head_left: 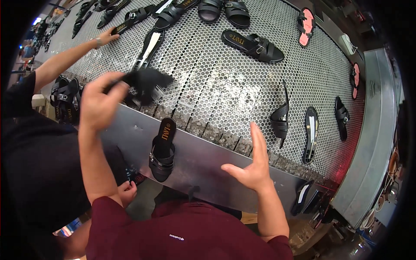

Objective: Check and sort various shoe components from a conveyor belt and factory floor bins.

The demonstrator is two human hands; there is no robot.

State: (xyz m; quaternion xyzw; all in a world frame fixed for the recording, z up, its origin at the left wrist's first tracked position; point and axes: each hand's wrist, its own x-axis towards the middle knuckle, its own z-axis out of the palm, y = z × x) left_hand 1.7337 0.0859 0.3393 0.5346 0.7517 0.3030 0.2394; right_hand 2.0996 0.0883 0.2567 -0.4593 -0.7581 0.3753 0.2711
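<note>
My left hand (103, 100) grips a black sandal (145, 84), blurred by motion, at the near edge of the perforated conveyor. Its fingers close round one end of the sandal. My right hand (252, 170) hangs over the metal ledge (203, 167), thumb and fingers apart, holding nothing. Between the hands, a black strappy sandal (164, 151) with a buckle and gold lettering lies on the ledge, insole up. Beyond the right hand, a black sandal (280, 121) rests on its side on the conveyor, beside another (311, 135) lying sole up.
To the left a co-worker's hand (108, 38) reaches to a sandal among several along the far side. A single sandal (252, 46) lies mid-conveyor. Sandals with pink soles (306, 27) sit at the right. A grey metal housing (362, 138) bounds the right end.
</note>
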